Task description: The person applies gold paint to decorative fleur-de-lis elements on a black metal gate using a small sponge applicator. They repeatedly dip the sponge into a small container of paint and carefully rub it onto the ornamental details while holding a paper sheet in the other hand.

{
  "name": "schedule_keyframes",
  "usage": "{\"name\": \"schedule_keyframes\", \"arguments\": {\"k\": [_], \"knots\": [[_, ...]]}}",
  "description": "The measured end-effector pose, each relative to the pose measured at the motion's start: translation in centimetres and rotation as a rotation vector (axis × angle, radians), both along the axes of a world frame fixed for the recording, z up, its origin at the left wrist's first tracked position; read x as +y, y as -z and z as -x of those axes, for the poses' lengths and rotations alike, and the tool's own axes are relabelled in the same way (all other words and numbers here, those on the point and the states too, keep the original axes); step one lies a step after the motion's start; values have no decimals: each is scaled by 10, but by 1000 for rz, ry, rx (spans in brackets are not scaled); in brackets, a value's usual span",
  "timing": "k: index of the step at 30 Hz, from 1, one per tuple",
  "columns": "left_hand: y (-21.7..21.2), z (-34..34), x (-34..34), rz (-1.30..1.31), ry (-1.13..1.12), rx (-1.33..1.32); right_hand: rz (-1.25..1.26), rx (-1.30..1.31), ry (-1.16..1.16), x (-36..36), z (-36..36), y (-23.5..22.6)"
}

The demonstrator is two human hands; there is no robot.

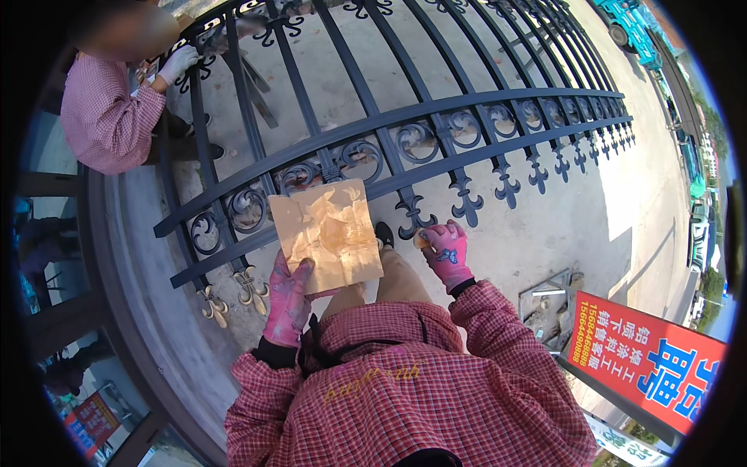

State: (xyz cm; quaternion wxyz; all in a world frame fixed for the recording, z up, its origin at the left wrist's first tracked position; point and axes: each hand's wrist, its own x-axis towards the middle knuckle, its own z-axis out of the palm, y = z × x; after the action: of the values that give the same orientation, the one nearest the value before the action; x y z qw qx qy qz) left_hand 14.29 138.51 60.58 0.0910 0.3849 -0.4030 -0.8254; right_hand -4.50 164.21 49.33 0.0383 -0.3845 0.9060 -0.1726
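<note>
— Fingers of the left hand, pink-gloved, curling up around the lower left edge of the cardboard sheet, smeared with golden paint, and gripping it flat above the knees.

— And on the other side?

— Right hand closing its gloved fingers around a small pale dauber, pinching it just beside a fleur-shaped finial of the black iron gate lying on the concrete ground.

— Looking like gilding in progress, then?

— Probably: gilded finials showing at lower left, dark ones running off to the right. Next move likely calling for loading the dauber from the cardboard, then touching only the finial, avoiding the black rail.

— Anyone else nearby?

— Another person crouching at the gate's far left, white-gloved hand on the scrollwork.
</note>
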Motion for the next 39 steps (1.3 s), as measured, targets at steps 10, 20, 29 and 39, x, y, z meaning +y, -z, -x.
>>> {"name": "schedule_keyframes", "arguments": {"k": [10, 20, 29, 39], "knots": [[2, 18, 0, -35, -30, -48, -164, -40, 25, 1, 47, -3], [8, 20, 0, 23, -25, -48, -39, -82, 61, 3, 61, -2], [4, 19, -1, -17, -50, -8, -18, -56, -359, -31, 28, -14], [3, 15, -4, -21, -45, -21, -157, 9, -67, -44, 26, -4]]}}
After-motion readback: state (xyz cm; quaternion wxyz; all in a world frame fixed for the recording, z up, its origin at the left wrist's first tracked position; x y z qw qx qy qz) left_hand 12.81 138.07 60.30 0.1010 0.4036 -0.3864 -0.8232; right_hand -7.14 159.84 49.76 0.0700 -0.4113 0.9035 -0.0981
